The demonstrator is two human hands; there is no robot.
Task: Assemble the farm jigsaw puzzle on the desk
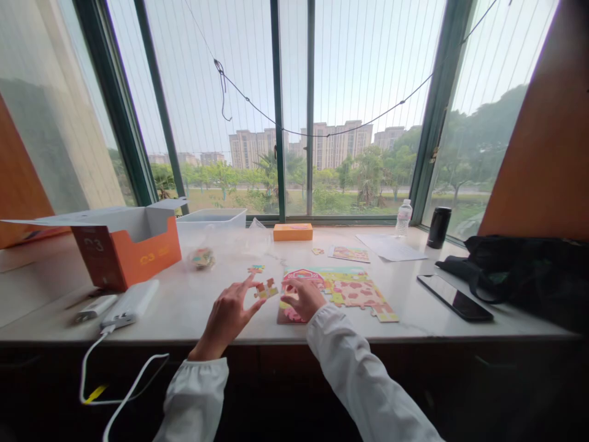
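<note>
My left hand (230, 314) has its thumb at the lower edge of a brown, yellow and white jigsaw puzzle piece (266, 288) and seems to pinch it; the other contact is hidden. The index finger points towards another small puzzle piece (256, 269) lying behind. My right hand (302, 298) hovers over the left side of the partly assembled jigsaw puzzle (361, 293), thumb and index finger curved and apart, with nothing visible between them. A red barn and a brown-patched area show on the puzzle. Part of it is covered by my right hand.
At the left stand an orange box (151, 255), a clear plastic tub (211, 219), a bag of pieces (202, 259) and a white power bank (131, 304) with cable. Behind are a small orange box (292, 232) and a picture card (350, 253). A phone (454, 298) and water bottle (404, 218) are right.
</note>
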